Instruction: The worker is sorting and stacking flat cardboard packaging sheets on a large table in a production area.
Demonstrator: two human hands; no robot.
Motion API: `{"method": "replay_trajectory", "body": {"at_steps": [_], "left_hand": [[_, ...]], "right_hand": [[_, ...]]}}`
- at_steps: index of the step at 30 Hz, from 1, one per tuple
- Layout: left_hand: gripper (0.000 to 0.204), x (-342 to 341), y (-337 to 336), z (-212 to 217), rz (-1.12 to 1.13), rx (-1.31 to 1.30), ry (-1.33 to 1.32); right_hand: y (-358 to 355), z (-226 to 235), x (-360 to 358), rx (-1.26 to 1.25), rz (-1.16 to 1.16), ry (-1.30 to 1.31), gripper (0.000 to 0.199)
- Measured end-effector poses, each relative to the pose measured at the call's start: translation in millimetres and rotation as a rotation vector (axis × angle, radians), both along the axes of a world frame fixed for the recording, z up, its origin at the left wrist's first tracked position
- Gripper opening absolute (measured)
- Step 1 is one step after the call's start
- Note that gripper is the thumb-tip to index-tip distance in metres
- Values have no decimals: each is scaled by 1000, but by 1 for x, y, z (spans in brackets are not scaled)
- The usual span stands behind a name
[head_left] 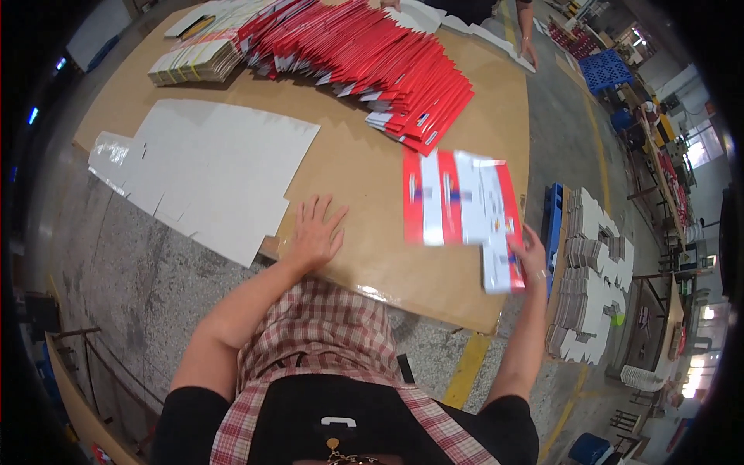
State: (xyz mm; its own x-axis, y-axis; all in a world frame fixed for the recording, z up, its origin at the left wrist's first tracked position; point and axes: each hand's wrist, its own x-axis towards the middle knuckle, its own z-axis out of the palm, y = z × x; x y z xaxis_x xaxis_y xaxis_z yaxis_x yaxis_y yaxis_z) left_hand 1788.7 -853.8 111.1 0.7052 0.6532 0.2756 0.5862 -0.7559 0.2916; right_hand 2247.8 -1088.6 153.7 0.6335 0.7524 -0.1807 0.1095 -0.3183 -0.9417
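My left hand rests on the brown tabletop near its front edge, fingers spread, holding nothing. At the table's right side my right hand grips the lower right edge of a flat red-and-white printed carton blank, slightly blurred. Left of my left hand lies a large plain white cardboard sheet with slits, its near side jutting past the table edge. Beyond the carton blank, a long fanned row of folded red-and-white cartons curves across the far part of the table.
Strapped bundles of cardboard sit at the far left of the table. A co-worker's hand is at the far side. To the right, stacked white cardboard blanks stand beside a blue pallet on the floor.
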Motion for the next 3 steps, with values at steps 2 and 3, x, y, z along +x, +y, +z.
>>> {"method": "replay_trajectory", "body": {"at_steps": [2, 3], "left_hand": [[56, 9, 1, -11, -23, -39, 3], [61, 2, 2, -17, 2, -90, 37]], "right_hand": [[66, -32, 40, 90, -98, -236, 64], [120, -30, 26, -101, -120, -262, 62]]}}
